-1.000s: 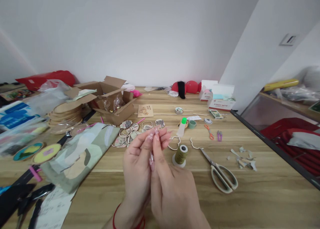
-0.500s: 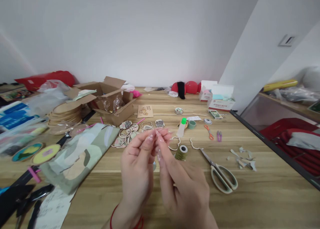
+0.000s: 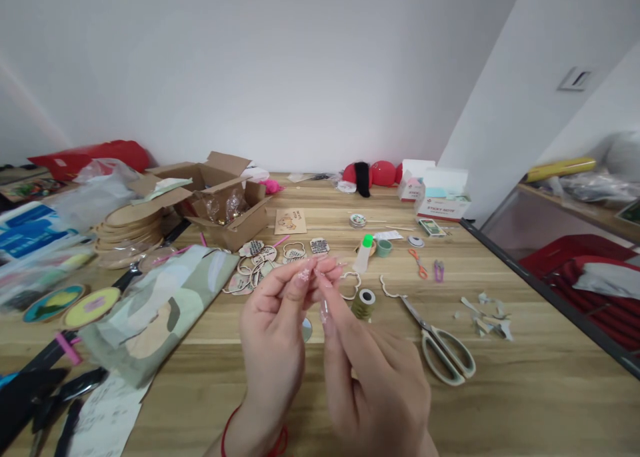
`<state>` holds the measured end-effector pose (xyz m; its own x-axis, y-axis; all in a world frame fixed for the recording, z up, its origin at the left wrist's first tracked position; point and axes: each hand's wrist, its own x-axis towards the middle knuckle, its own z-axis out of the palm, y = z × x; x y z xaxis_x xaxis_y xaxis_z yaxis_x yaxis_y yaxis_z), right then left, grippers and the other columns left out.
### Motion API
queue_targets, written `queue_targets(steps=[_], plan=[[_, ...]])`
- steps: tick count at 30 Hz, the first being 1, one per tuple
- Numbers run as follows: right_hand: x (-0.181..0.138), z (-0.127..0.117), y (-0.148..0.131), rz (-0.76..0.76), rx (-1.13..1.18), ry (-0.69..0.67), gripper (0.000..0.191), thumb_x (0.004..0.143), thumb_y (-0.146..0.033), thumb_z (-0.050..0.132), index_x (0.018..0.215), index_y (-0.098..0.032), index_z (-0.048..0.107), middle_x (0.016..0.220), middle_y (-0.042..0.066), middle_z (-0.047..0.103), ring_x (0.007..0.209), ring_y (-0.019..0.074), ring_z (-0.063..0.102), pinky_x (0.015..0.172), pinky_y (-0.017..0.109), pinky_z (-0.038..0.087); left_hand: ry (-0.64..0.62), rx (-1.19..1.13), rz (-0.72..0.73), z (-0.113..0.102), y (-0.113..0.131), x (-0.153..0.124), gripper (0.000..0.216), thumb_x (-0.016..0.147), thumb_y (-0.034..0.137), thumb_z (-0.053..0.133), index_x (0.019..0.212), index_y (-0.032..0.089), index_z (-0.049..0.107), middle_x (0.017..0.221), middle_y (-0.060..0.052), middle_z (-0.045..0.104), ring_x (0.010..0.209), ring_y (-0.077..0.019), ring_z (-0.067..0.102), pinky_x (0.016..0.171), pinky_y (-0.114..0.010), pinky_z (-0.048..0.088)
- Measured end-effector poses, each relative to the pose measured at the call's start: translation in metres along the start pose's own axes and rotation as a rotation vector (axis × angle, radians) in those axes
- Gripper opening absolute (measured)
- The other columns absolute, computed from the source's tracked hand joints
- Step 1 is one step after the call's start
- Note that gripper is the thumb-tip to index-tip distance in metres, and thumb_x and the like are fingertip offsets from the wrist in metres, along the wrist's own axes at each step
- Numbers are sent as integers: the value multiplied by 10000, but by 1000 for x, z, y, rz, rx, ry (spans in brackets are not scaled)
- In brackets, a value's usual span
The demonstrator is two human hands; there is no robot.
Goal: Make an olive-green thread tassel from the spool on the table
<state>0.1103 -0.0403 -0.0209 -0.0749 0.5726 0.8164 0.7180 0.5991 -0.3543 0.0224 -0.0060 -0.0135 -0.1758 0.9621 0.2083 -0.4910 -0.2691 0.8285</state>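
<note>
My left hand [image 3: 275, 337] and my right hand [image 3: 373, 377] are raised together over the wooden table [image 3: 525, 390], fingertips pinched close to each other at the middle of the view. What they pinch is too thin or small to make out. Just behind my right hand stands an olive thread spool [image 3: 363, 302]. A small round silvery piece [image 3: 307, 329] shows between my hands. White-handled scissors [image 3: 443, 350] lie to the right. Wooden cut-out pieces [image 3: 260, 264] lie beyond my fingers.
A folded patterned cloth [image 3: 155, 310] lies at left, with embroidery hoops [image 3: 130, 227] and an open cardboard box [image 3: 227, 204] behind it. A glue bottle [image 3: 364, 253], small orange scissors [image 3: 419, 262], paper scraps [image 3: 487, 314] and a sticky-note box [image 3: 443, 200] sit further right.
My right hand has drawn back towards me and to the right, while its fingertips stay at my left hand's fingertips. The thread spool is now partly hidden by it.
</note>
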Motion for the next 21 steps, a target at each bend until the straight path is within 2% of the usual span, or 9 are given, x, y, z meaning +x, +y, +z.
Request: queue_targets(steps=[2,8,13,21], plan=[[-1,-1,1,9,10,13,546,922,-68,438,1462,-136,407,694,34,734,498,140,632,555,259,549,-7,-28,-21,1,0,0,99,869,196,658,889,200,755,900,-29,772,820,-126,729,771,-161,583],[0,0,0,3,0,22,528,924,-65,439,1448,-133,427,674,26,724,472,127,606,454,248,464,-16,-81,-64,3,1,-2,101,871,190,654,870,196,755,879,-24,772,807,-123,730,762,-159,583],[-2,1,-2,10,48,30,498,924,-74,443,1421,-115,456,822,64,768,484,121,620,467,251,488,1,-152,-104,4,2,-1,94,864,177,661,847,182,753,851,-26,769,769,-106,725,707,-118,568],[-2,9,-2,6,98,-26,494,936,-94,409,1428,-63,437,761,84,758,528,152,663,490,246,535,49,-198,-189,6,4,2,70,811,239,727,843,182,751,867,-46,763,762,-126,722,693,-155,582]])
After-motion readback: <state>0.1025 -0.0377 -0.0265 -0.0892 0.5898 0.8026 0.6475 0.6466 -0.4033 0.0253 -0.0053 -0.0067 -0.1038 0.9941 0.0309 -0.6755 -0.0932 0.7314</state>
